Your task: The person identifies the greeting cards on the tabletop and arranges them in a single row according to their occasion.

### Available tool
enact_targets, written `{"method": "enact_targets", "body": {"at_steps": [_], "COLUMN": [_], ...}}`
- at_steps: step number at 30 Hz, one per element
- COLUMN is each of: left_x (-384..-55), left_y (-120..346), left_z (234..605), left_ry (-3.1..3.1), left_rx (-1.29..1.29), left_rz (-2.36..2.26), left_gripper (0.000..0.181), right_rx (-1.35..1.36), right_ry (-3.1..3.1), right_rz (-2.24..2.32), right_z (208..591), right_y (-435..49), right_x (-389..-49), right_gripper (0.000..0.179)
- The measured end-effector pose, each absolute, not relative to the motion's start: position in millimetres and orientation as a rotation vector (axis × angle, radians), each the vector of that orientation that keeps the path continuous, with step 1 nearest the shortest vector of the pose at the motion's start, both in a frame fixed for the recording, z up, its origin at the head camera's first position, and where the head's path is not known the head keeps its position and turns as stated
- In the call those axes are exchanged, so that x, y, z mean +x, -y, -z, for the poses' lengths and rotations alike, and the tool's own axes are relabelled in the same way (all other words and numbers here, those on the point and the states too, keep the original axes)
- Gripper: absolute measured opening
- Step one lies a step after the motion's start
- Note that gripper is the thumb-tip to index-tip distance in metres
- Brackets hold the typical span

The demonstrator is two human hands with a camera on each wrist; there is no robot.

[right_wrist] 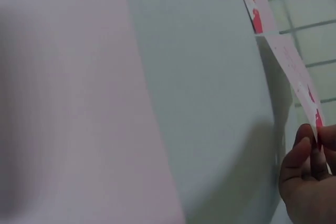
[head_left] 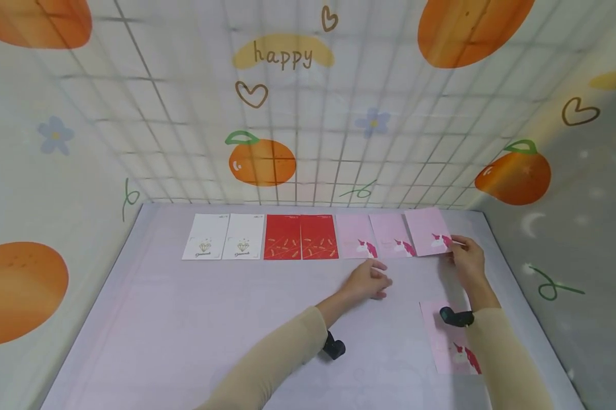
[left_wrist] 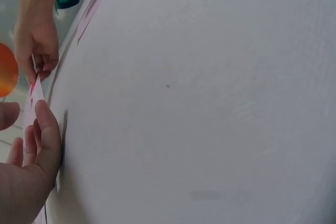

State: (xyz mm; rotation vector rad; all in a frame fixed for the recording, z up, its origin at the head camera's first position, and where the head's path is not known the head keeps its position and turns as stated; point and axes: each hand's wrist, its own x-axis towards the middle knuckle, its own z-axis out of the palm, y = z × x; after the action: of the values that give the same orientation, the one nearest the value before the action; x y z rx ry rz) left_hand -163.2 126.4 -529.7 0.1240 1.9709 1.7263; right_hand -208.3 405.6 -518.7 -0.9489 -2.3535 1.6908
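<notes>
My right hand pinches a pink unicorn card by its lower right corner, at the right end of a row along the table's back. That corner is raised and the card is tilted, as the right wrist view shows, where the same card slopes up to the fingertips. My left hand holds nothing; its fingers are loosely bent just in front of two flat pink unicorn cards. Another pink unicorn card lies nearer the front right, partly hidden by my right forearm and wrist camera.
Further left in the row lie two red cards with gold marks and two white cards with a diamond print. A patterned curtain with a grid behind it rises beyond the pale table, with walls on both sides.
</notes>
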Motion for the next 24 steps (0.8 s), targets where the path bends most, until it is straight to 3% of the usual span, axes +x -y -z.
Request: {"method": "enact_targets", "body": {"at_steps": [24], "left_x": [-149.2], "left_y": [-130.6], "left_z": [531.0], "left_ry": [-2.065], "left_rx": [0.345], "left_rz": [-1.567], "left_gripper": [0.033], "right_rx": [-0.975], "right_ry": [2.517], "right_rz": [-1.519], "right_z": [528.9], "right_y": [-408.3], "right_x": [-215.7], "right_gripper": [0.045]}}
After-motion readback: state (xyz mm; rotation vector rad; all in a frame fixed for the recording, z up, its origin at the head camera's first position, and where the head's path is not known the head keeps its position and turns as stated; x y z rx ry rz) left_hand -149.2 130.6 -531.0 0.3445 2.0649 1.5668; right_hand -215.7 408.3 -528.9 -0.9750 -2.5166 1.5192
